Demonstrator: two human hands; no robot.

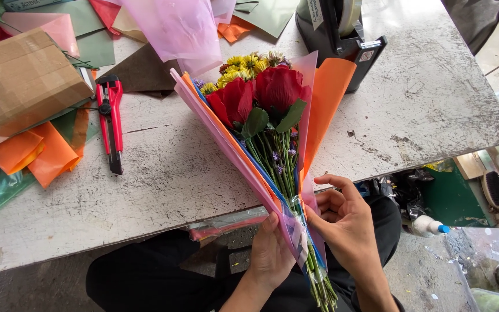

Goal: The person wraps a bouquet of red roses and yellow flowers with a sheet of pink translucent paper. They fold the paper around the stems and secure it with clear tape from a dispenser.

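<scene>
1. Gripping the bouquet at its narrow neck, both hands keep the wrap gathered around the stems.
2. Left hand closes on the wrap's left edge; right hand clasps the right side.
3. Bouquet leans off the tabletop edge, heads resting on it, stems over the lap.
4. Red cutter lies well apart, left.

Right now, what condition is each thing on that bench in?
Bouquet: half-wrapped, stems gripped by both hands.
Left hand: closed behind the wrap.
Right hand: pinching the wrap.
Red utility knife: lying flat, blade not showing.
Cardboard box: closed.
Tape dispenser: upright.
</scene>
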